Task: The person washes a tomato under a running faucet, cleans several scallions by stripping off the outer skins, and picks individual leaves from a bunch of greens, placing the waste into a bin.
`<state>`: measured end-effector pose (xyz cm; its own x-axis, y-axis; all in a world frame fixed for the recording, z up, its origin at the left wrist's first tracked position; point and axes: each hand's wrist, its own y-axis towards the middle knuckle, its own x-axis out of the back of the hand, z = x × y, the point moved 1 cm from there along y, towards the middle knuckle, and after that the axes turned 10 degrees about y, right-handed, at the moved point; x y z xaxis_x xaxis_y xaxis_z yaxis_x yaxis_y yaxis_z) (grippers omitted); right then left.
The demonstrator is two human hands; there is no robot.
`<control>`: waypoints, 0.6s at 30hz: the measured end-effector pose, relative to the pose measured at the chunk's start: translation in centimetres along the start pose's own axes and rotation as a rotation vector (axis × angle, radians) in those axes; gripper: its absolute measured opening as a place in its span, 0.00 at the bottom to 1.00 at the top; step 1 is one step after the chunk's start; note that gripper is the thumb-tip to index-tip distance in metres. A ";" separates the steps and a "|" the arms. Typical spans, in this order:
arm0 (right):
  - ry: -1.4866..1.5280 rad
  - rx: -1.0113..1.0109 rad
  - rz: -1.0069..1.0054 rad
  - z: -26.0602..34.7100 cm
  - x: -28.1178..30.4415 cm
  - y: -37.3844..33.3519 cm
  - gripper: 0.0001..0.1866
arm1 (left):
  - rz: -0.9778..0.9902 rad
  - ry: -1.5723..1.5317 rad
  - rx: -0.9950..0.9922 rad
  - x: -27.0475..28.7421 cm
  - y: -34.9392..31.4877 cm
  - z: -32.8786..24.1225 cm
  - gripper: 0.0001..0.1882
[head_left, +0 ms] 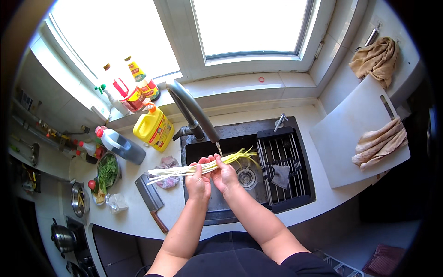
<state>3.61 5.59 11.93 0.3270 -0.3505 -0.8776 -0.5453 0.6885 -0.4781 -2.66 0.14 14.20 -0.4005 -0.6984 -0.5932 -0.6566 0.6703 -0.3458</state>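
Across the black sink (221,216) I hold a bunch of long, pale stalks with yellow tips, which look like yellow chives (241,156). Their white ends stick out past the sink's left rim, over the counter. My left hand (198,179) is closed round the white part of the stalks. Close beside it, my right hand (223,174) grips them nearer the yellow tips. A thin stream of water (219,148) runs from the grey tap (196,113) just behind my hands and seems to reach the bunch.
A black draining rack (288,157) with a grey cloth (280,176) covers the sink's right side. Left of the sink lie a cleaver (150,196) and a crumpled bag (167,166). Bottles and a yellow jug (153,129) stand behind. A white cutting board (346,134) leans at right.
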 end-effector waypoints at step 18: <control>-0.344 0.038 0.161 4.9 -4.0 -1.0 0.13 | 0.175 1.265 -0.227 -1.5 -3.8 -3.7 0.15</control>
<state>6.65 9.44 16.05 0.4829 -0.0069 -0.8757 -0.5841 0.7425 -0.3279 -1.95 -2.27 19.15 -0.7323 -0.4406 0.5192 -0.5773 0.8061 -0.1300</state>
